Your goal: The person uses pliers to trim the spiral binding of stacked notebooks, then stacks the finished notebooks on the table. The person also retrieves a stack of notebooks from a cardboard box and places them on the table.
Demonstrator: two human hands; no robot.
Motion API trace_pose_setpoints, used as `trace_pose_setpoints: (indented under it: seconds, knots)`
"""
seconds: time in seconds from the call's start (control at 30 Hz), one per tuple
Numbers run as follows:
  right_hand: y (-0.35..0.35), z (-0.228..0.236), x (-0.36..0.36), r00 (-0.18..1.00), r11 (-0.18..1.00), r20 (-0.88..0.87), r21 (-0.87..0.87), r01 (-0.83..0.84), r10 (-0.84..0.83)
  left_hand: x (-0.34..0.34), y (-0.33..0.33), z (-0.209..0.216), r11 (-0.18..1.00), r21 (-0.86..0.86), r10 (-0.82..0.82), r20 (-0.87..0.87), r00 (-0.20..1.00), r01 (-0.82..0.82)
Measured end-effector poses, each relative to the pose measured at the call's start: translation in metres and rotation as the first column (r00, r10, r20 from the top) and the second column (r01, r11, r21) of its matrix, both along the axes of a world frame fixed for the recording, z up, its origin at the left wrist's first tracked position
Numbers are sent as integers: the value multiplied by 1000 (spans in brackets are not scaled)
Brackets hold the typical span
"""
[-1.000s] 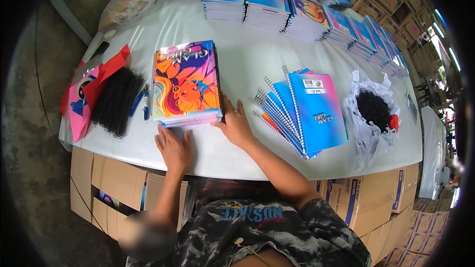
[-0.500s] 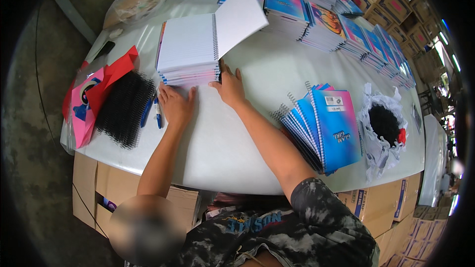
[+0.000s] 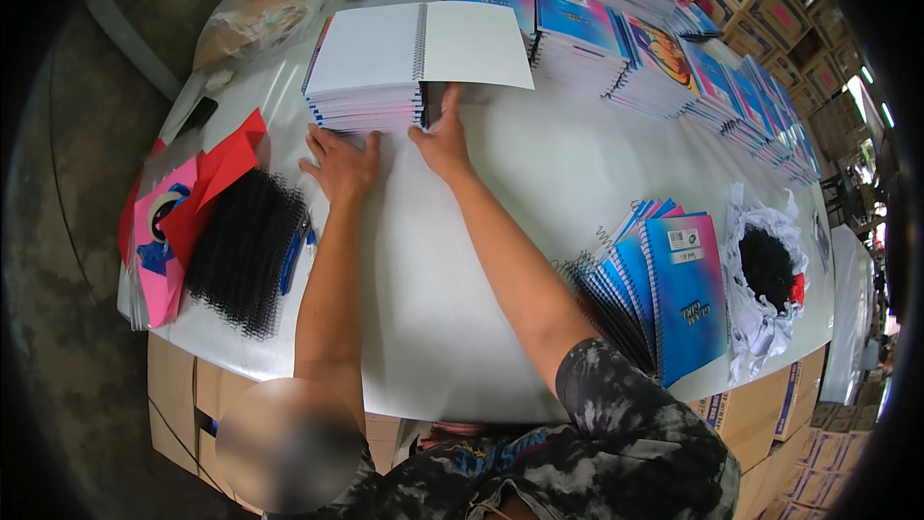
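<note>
A stack of spiral-bound notebooks (image 3: 366, 108) stands at the far middle of the white table. The top one lies spread at its black coil, with a blank white leaf (image 3: 476, 43) reaching out to the right past the stack. My left hand (image 3: 344, 162) rests at the stack's front edge, fingers spread, holding nothing. Along the stack's right side is my right hand (image 3: 445, 143), thumb and fingers apart, fingertips near the overhanging leaf and partly hidden by it.
Black spiral coils (image 3: 245, 255) lie at left beside blue pens (image 3: 294, 255), red and pink sheets (image 3: 159, 250) and tape. Fanned blue-pink notebooks (image 3: 683, 299) lie at right, near crumpled paper (image 3: 765, 279) holding black material. More notebook stacks (image 3: 582, 43) line the back right.
The raised leaf has come down flat to the right. The stack has slid farther from me, and both hands have moved forward with it. The whole view has shifted slightly.
</note>
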State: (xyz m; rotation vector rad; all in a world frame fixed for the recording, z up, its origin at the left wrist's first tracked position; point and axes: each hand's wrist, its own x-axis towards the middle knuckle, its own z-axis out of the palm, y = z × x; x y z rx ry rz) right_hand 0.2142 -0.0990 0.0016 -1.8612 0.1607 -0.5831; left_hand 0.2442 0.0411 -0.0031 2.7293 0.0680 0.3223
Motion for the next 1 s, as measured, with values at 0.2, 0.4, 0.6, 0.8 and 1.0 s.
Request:
trace_pose_setpoints:
  seconds: [0.2,0.4,0.6,0.8,1.0]
  knots:
    - [-7,26,20,888,989,438,-106,-107,143,18,1,-4,1000,7,20,-26,999,-20]
    - [-14,45,25,982,748,169,-661,49,85,17,-3,-2,1000,15,21,-29,999,-20]
    - [-13,11,-5,991,953,132,-294,71,-33,15,-1,1,999,11,35,-40,999,-35]
    - [-13,-21,-7,963,792,-236,-609,-41,-131,6,-7,8,995,-100,15,29,999,-12]
    - [-12,-25,-6,957,745,-273,-657,-113,-96,15,-15,15,995,-89,46,-24,999,-48]
